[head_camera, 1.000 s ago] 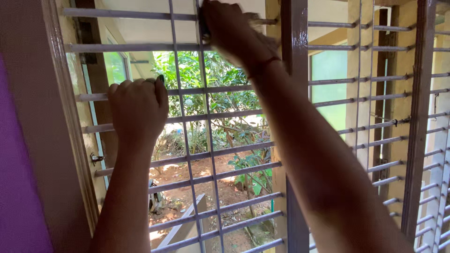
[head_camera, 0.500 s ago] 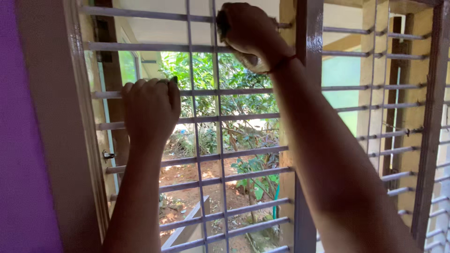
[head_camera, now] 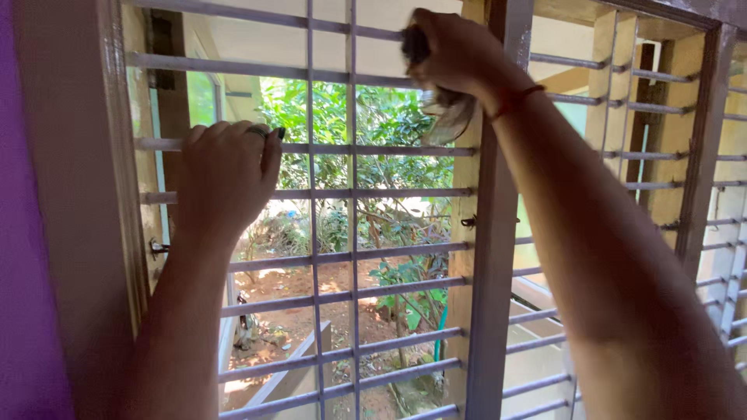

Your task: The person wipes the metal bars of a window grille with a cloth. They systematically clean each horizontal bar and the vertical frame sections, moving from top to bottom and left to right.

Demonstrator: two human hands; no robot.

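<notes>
**Two hands on a barred window, one with a cloth**

Nearest, low in view: two bare forearms reaching up from the bottom edge toward a window grille (head_camera: 389, 193) of pale horizontal bars crossed by thin vertical rods.

Left hand (head_camera: 222, 175) at the grille's left side, near the brown frame (head_camera: 85, 194) — fingers curled shut over one horizontal bar, knuckles toward the camera, thumb tip dark against the light.

Right hand (head_camera: 455, 50) higher, at the grille's upper right corner, close beside the central brown post (head_camera: 492, 233). Fingers closed around a crumpled greyish cloth (head_camera: 447, 117), pressed against the upper bars; a loose end of the cloth hanging below the fist, in front of the bars. Thin red thread (head_camera: 515, 99) around the wrist.

Purple wall (head_camera: 23, 233) along the left edge of view, touching the frame. Small metal latch (head_camera: 158, 249) on the frame's inner left side, below the left hand. Right of the central post, a second barred section (head_camera: 622, 155), with another dark upright (head_camera: 700, 155) beyond it.

Farther off, through the bars: green leafy bushes (head_camera: 381, 117) in sunlight, reddish bare earth (head_camera: 334, 288) beneath them, a grey sloped slab (head_camera: 292, 373) near the lower edge — all outdoors, well apart from the hands.
</notes>
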